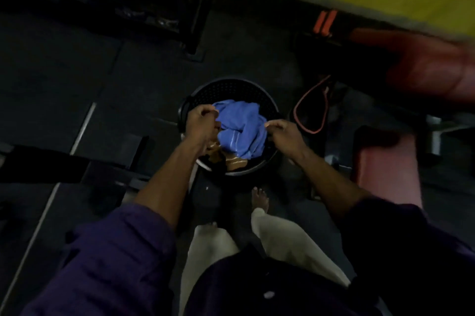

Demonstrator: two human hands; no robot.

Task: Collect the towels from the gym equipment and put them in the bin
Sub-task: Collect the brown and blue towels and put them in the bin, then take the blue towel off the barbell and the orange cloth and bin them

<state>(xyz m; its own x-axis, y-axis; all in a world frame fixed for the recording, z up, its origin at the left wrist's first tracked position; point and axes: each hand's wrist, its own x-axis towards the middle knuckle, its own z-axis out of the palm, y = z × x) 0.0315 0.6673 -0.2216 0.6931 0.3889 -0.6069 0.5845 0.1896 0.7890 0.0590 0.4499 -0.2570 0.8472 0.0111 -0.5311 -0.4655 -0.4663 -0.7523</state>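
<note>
Pretty tight spot here. The round black perforated plastic bin [231,89] sits on the dark rubber gym floor [77,71], boxed in on most sides: a black metal equipment frame [198,7] off its far-left side, a red padded bench [424,68] to the far right, and a dark flat bench part [51,164] low on the left. A thin red cable loop [308,112] lies just beside the bin's right rim. Open floor is mostly the strip between the bin's far rim and the frame, plus the patch on the near side where the person's bare foot [260,200] stands.

The crumpled blue cloth towel [239,127] is bunched over the middle of the bin, on top of a brown towel [231,161] against the near rim.

Both arms reach forward and down, purple sleeves pushed up. The left hand [201,122] is over the left rim, fingers curled and pinching the blue towel's left edge. The right hand [285,135] is over the right rim, fingertips pinched closed on the towel's right edge.
</note>
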